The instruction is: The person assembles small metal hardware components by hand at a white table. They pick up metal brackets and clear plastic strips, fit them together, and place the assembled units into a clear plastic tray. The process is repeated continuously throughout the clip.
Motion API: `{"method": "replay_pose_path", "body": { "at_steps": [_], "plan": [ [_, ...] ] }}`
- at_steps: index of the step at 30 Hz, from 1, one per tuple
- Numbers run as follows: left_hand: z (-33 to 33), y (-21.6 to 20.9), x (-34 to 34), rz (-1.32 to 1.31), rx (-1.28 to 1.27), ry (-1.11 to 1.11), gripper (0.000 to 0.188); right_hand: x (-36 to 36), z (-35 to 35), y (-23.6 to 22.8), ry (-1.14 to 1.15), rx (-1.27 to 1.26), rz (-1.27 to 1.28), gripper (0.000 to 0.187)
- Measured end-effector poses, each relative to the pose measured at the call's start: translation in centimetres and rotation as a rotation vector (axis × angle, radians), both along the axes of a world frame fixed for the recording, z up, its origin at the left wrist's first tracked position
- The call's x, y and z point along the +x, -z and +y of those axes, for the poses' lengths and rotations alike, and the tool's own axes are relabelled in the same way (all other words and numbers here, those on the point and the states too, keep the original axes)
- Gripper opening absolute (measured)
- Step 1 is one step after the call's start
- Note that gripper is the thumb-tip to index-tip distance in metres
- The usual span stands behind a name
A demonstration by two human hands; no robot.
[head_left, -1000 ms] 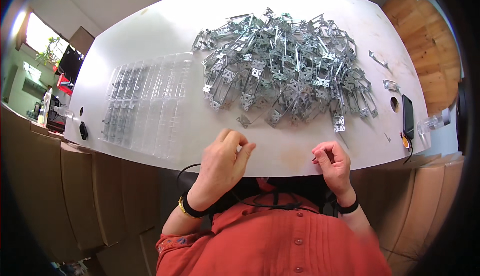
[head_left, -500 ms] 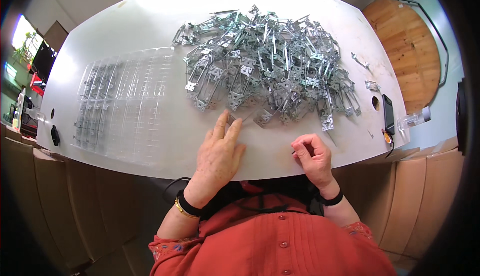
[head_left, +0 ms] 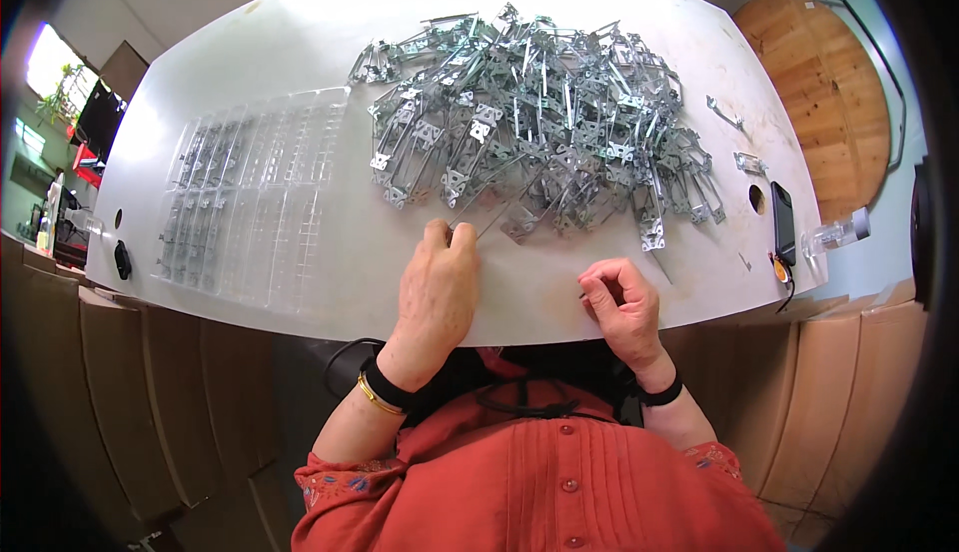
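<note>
A tangled heap of silvery metal brackets with thin rods covers the middle of the white table. At its near edge, my left hand has its fingers curled down around one metal bracket, whose thin rods stick out past the fingertips; most of that piece is hidden. My right hand is held apart from the heap, near the table's front edge. Its thumb and fingers are pinched together, with a small dark tip showing between them, too small to name.
Left of the heap lies a clear plastic compartment tray, its left columns filled with metal parts. On the right are a loose bracket, a small metal piece, a phone and a clear bottle. Cardboard boxes stand below the table.
My left hand's fingers were stretched out at the heap's edge; now they have curled in around a bracket. My right hand stays pinched in nearly the same place.
</note>
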State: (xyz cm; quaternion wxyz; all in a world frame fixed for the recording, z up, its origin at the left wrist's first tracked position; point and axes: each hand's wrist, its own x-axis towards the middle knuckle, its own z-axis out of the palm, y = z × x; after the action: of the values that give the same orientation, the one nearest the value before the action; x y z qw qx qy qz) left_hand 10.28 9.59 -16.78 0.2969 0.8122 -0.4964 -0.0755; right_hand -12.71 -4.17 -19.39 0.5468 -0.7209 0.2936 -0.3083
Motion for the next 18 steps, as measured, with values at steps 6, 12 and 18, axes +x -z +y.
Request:
{"method": "replay_pose_path", "body": {
  "at_steps": [6, 12, 18],
  "plan": [
    [-1.0, 0.1, -0.6, -0.022, -0.054, -0.106, 0.035, -0.2, -0.2, 0.1, -0.020, -0.026, -0.024, 0.014],
    [-1.4, 1.4, -0.5, -0.194, -0.088, -0.147, 0.037, -0.7, -0.4, 0.7, -0.039, -0.038, -0.046, 0.013],
    [-2.2, 0.5, -0.8, -0.184, 0.052, -0.154, 0.031, -0.9, -0.5, 0.4, -0.049, -0.041, -0.072, 0.014]
  ]
}}
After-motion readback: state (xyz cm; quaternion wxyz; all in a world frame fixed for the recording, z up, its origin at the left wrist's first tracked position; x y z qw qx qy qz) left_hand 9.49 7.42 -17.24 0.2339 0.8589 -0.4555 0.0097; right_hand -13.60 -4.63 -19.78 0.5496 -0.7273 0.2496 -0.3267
